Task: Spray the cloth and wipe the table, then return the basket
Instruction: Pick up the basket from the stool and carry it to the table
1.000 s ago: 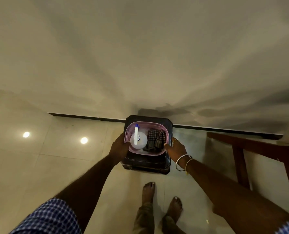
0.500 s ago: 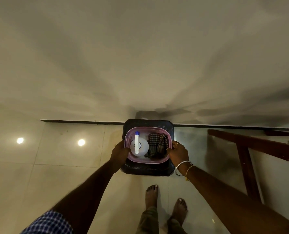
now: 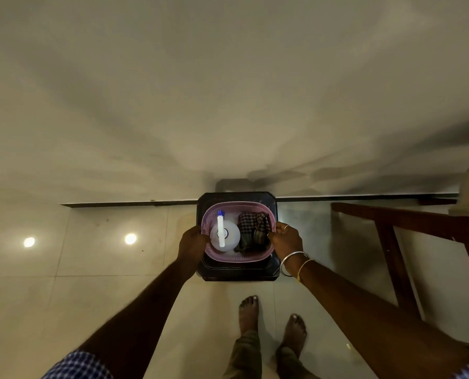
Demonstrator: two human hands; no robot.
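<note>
Left fingers: the fingers of the left hand are curled over the left end of the basket rim, grasping it.
Right fingers: the fingers of the right hand are curled over the right end of the rim, grasping it. A ring and bangles are noted on that hand and wrist.
Basket location: within the outline of the dark stool, which stands against the wall. Whether the base touches the stool top or hangs just above it cannot be told.
Contents: spray bottle in the left half, checked cloth bunched in the right half, the two just beside each other.
Step in hand: judged to be a two-handed carry at the stool. Whether it is a lift or a set-down cannot be told.
Advice: keep both ends at equal height so the upright bottle does not tip onto the cloth. Move straight up or down, and keep the basket centred on the stool, clear of its edges.
Basket axis: the long axis runs left to right, parallel to the wall, with the open mouth up and the hands on the short ends.
Bottle axis: standing upright. Its spray head runs away from the person, with the blue tip toward the wall.
Surroundings: a wooden table is well apart on the right, and bare feet stand on the tiled floor.
</note>
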